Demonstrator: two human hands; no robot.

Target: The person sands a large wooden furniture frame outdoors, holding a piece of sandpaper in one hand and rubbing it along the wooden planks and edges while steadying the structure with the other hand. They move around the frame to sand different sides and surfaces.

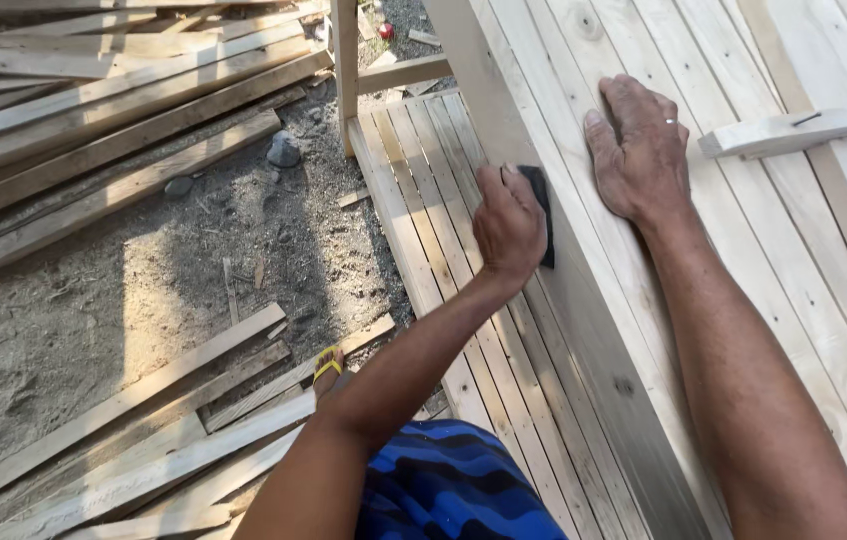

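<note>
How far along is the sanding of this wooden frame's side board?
Done: the slatted top is assembled and looks smooth. In hand: the left hand presses a dark sanding pad against the side board, while the right hand lies flat on top. Left: how much of the board is sanded cannot be told.

Loose pile of long pale wooden planks (pixel 93 90) at ten o'clock, lying slantwise over sandy grey ground (pixel 53 340). Two rounded grey stones (pixel 283 150) near the pile's lower edge, toward eleven o'clock. More pale wooden offcuts (pixel 143 440) at seven o'clock, crossing one another on the sand. Yellow-strapped sandal (pixel 327 365) near six o'clock, just beside those offcuts. Blue and black patterned cloth (pixel 453 485) at six o'clock. Small red object (pixel 386 31) at twelve o'clock, too small to identify.
</note>
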